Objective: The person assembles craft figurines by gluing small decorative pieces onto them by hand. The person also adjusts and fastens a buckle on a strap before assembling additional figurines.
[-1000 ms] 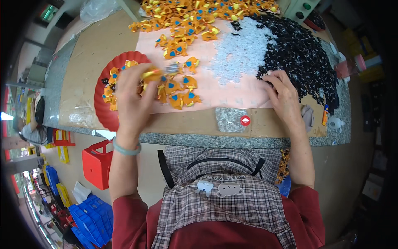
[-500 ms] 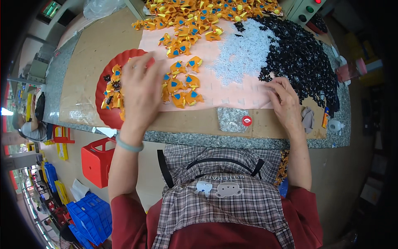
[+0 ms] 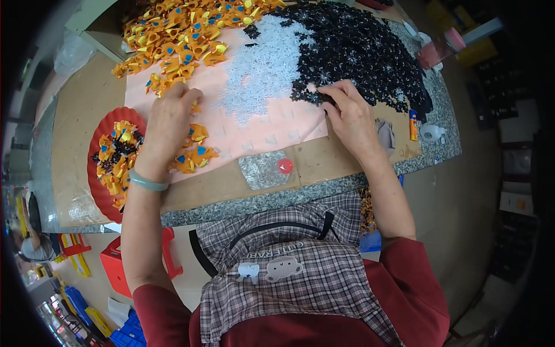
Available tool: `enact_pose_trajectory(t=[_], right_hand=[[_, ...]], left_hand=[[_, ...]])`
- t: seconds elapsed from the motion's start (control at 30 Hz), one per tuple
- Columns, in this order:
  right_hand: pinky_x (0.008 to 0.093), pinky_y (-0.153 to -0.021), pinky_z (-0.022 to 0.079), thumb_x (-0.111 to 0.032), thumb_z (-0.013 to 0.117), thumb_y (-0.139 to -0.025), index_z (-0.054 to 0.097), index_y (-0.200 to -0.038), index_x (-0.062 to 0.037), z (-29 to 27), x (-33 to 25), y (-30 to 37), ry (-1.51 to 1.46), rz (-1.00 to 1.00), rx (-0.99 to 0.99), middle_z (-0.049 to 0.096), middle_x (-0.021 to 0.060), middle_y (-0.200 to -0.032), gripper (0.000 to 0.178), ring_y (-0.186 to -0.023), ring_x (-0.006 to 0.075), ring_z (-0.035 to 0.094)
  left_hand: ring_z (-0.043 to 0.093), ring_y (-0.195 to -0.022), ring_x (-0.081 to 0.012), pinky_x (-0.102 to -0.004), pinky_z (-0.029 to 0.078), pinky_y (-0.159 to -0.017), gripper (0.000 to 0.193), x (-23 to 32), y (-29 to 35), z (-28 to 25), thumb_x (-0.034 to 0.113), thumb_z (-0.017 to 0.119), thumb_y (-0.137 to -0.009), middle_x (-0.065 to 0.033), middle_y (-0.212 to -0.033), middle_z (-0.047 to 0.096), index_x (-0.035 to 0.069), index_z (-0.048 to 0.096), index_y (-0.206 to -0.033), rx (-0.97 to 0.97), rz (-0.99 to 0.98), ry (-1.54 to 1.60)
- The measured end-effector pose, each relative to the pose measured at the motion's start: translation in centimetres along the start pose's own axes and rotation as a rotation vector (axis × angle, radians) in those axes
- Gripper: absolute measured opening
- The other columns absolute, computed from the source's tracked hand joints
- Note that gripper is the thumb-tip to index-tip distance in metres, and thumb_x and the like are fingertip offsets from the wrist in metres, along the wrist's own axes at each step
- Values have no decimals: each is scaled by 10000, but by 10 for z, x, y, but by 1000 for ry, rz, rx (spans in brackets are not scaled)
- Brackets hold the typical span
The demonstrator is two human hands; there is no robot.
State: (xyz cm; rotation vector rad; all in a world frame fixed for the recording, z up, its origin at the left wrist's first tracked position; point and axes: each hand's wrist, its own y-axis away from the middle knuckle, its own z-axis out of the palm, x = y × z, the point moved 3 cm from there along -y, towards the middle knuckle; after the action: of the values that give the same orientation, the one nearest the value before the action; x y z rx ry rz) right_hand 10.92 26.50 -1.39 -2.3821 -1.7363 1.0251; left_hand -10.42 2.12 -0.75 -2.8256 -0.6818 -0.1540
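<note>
My left hand [image 3: 170, 118] is over the pink sheet [image 3: 283, 130], its fingers curled together beside an orange piece mostly hidden under them. Two rows of orange soft-looking pieces with blue and yellow patches [image 3: 196, 155] lie by its wrist. My right hand [image 3: 352, 118] bends its thumb and forefinger toward each other at the edge of a heap of small black pieces [image 3: 358, 55]. What its fingertips hold, if anything, is too small to make out. Small whitish clear pieces [image 3: 254, 69] spread between the hands.
A red scalloped tray [image 3: 98, 173] at the left holds orange and black pieces. More orange pieces [image 3: 173, 29] are heaped at the back. A clear sheet with a red cap [image 3: 266, 170] lies near the front edge. A grey cloth [image 3: 384, 136] and an orange-and-blue tube [image 3: 413, 124] lie right.
The view has swung, so the table sits further left. My left hand has moved from beside the red tray to the orange pieces. My right hand stays by the black heap's edge.
</note>
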Motion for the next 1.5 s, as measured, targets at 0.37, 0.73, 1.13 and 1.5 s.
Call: enact_pose_trajectory(t=[0.37,0.73,1.13,1.5], right_hand=[[378,-688,529,-44,685,-777,643,-1035,-27,12,7,-11,98,-92,-58,571,110,-943,262,-812,277,654],[238,-621,486,-85,628,-916,630,-1033,-14,-4,-26,23,-1196,516,-246,628,45,-800,137,-702,106,600],[173,-575,439,-109,626,-932,663,-997,-18,9,-75,70,-1322,561,-379,619,-6,-784,118,-662,43,544],[180,-571,394,-115,610,-943,677,-1008,-13,19,-87,77,-1351,521,-464,626,-2,-792,138,-648,39,511]], left_hand=[[628,-958,-226,-329,524,-837,261,39,47,-29,-60,578,-840,-112,-1049,599,17,554,-1089,405,-329,1205],[573,-864,-182,-250,472,-695,418,123,91,7,158,582,-880,-107,-1090,536,-10,483,-1250,-125,-543,2134],[500,-653,-128,-207,341,-518,340,154,95,23,297,508,-974,-56,-804,576,-24,611,-1020,-355,-579,2064],[505,-659,-119,-205,350,-537,346,153,106,27,297,511,-978,-55,-818,604,-25,636,-974,-384,-613,2171]])
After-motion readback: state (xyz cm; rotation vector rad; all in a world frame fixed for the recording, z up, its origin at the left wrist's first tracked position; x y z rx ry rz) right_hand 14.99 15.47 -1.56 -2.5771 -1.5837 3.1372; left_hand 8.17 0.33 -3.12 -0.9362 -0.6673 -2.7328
